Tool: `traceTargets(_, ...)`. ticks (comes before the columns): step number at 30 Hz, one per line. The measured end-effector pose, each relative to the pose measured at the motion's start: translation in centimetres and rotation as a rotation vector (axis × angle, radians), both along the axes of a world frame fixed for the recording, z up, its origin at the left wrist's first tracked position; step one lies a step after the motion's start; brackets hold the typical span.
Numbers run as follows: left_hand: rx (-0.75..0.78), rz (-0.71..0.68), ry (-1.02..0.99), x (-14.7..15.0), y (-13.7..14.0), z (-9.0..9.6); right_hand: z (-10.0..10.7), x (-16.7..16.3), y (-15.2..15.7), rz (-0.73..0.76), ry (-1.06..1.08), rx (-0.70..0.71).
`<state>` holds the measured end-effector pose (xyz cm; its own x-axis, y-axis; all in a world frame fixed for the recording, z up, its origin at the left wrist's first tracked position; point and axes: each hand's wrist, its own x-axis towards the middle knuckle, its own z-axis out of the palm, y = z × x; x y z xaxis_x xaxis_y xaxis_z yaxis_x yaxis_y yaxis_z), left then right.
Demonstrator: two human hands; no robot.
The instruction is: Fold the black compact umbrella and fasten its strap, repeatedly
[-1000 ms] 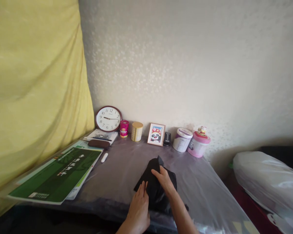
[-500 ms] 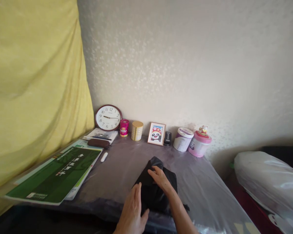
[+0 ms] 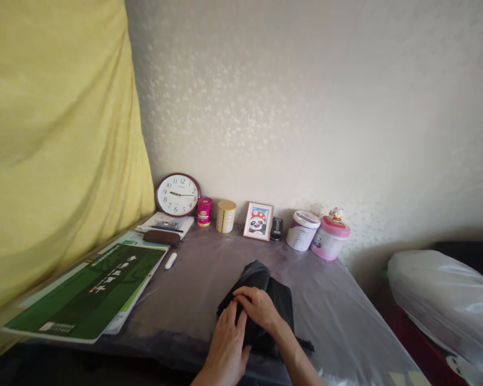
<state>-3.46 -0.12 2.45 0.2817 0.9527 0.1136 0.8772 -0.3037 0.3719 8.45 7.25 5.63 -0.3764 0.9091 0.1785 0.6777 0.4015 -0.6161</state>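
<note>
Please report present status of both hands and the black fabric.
Left hand, right hand: on black fabric, close together. Fabric: layered, on table. Framed panda picture: behind, not in the way.

The folded fabric (image 3: 279, 300) is plain black on the greyish-mauve tabletop (image 3: 193, 284). Around it, at nine o'clock, I see a notebook (image 3: 121, 273) in two greens with white lettering. The curtain (image 3: 64, 134) towards ten is solid yellow. At eleven, the wall clock (image 3: 178, 194) has a reddish-brown rim and black numerals on white, and beside it glows a hot-pink tin (image 3: 204, 212). Twelve brings a panda picture (image 3: 258, 221) with a red, pale-spotted hat on blue; at one, a white-and-purple tub (image 3: 303, 231), then a pink one (image 3: 329, 241). The wall (image 3: 233, 118) behind is pale grey, dappled with cream blotches.
</note>
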Motion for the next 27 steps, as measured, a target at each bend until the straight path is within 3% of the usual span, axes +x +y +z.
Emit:
traceTargets(5,-0.039,-0.027,0.029,0.3,0.1,-0.1,-0.6,0.8,-0.5,0.092,-0.017,0.263)
traceTargets(9,-0.103,-0.041,0.084,0.6,0.3,0.6,-1.9,1.5,1.2,0.126,-0.044,0.361)
traceTargets(20,-0.162,0.021,0.060,0.9,0.6,-0.6,-3.0,3.0,7.8,-0.038,-0.155,0.261)
traceTargets(24,-0.186,0.032,0.046,1.0,0.5,-0.5,-2.5,3.6,9.2,-0.095,-0.161,0.221)
traceTargets(27,-0.183,0.038,0.048,1.0,0.5,-0.5,-2.0,3.7,9.0,-0.237,-0.157,0.237)
